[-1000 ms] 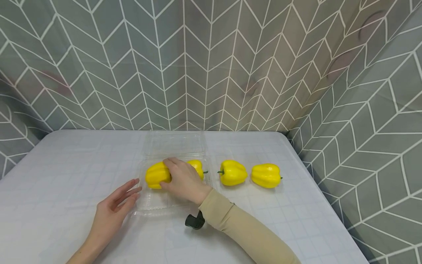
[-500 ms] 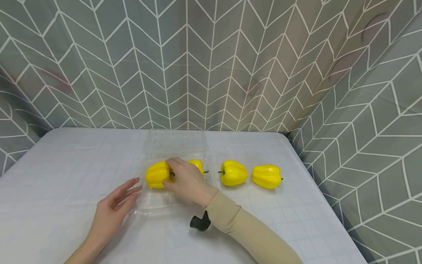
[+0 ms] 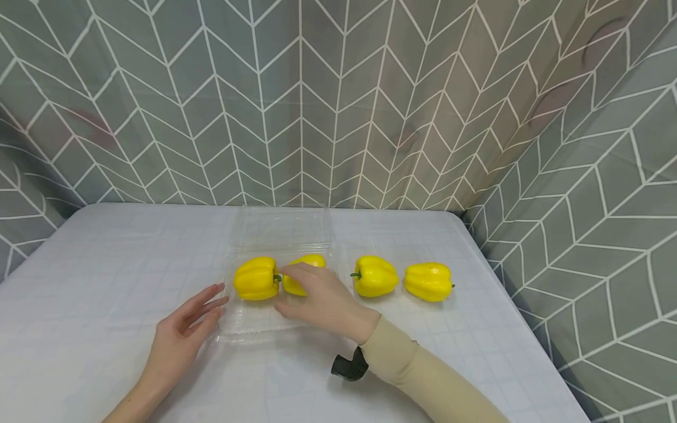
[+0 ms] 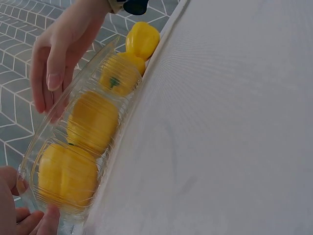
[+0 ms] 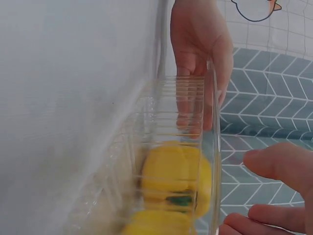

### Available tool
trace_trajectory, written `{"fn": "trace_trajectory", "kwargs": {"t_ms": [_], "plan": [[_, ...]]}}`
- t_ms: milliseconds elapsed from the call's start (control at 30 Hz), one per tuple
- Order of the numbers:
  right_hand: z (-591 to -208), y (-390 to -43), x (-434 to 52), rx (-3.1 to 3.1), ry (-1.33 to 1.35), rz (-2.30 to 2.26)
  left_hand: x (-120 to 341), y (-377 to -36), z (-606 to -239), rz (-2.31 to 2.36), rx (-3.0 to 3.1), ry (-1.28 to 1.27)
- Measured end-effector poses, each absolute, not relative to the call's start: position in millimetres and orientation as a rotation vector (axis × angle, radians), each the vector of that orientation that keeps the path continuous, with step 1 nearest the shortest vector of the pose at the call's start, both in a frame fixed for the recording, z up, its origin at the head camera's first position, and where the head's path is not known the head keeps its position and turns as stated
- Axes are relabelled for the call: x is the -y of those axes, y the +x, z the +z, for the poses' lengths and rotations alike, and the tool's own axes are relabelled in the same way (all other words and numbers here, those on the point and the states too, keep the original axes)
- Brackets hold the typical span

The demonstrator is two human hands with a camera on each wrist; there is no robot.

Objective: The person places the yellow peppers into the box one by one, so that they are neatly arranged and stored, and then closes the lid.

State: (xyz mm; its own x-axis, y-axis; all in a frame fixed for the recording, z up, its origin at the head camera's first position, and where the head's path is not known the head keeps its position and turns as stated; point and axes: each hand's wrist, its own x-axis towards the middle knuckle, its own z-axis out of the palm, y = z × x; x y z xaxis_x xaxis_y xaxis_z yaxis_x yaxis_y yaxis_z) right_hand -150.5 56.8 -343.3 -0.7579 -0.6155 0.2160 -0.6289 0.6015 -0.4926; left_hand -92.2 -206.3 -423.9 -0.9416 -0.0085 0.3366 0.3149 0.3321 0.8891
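A clear plastic clamshell container (image 3: 254, 322) lies on the table, its lid (image 3: 280, 229) folded back. Inside it, one yellow bell pepper (image 3: 255, 279) sits at the left with its stem to the right. A second yellow pepper (image 3: 313, 260) beside it is partly hidden by my right hand (image 3: 330, 305), which hovers over the container with fingers spread and nothing held. My left hand (image 3: 177, 338) touches the container's left edge with extended fingers. In the left wrist view, both peppers show through the ribbed wall (image 4: 80, 147).
Right of the container, two more yellow peppers, one nearer (image 3: 375, 276) and one farther right (image 3: 429, 282), lie on the white tablecloth (image 3: 476, 364). A black device (image 3: 350, 365) sits at my right wrist. A patterned curtain (image 3: 317, 106) hangs behind the table.
My right hand has let go of the left pepper and moved right and slightly toward me, uncovering that pepper's stem. The left hand has stayed at the container's edge.
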Motion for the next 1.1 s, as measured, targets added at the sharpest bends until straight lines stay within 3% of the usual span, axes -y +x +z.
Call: {"fn": "trace_trajectory", "kwargs": {"t_ms": [267, 1100], "plan": [[-347.0, -142.8, -81.4, 2.653, 1.124, 0.958, 205.6, -92.0, -422.7, -1.646, 2.340, -0.233], [-362.6, -129.0, -165.3, 2.563, 0.805, 0.980, 207.2, -92.1, -423.2, -1.667, 2.311, -0.260]]}}
